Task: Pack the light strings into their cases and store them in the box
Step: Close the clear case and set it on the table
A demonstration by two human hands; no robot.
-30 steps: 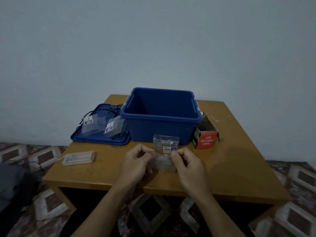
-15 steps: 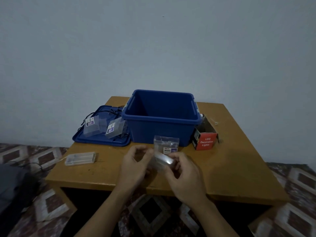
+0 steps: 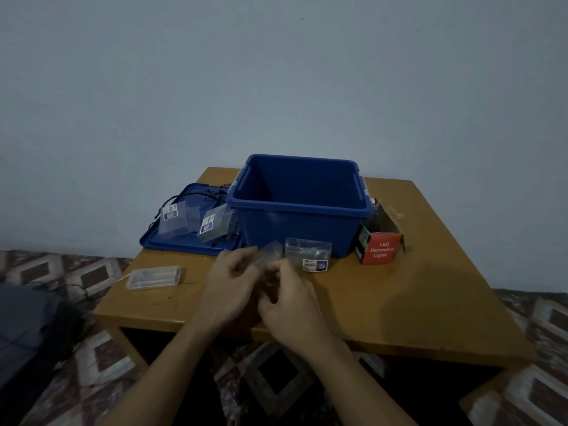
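Our left hand and right hand pinch one clear case between them. The blue box looks empty, so nothing is stored; two cases wait on the lid.

Some things here are hard to see

The clear piece between the left hand and right hand is blurry, and the fingers hide most of it. The small print on the clear case sticker is too tiny to read. The blue box hides part of the blue lid. Both arms run off the bottom edge.
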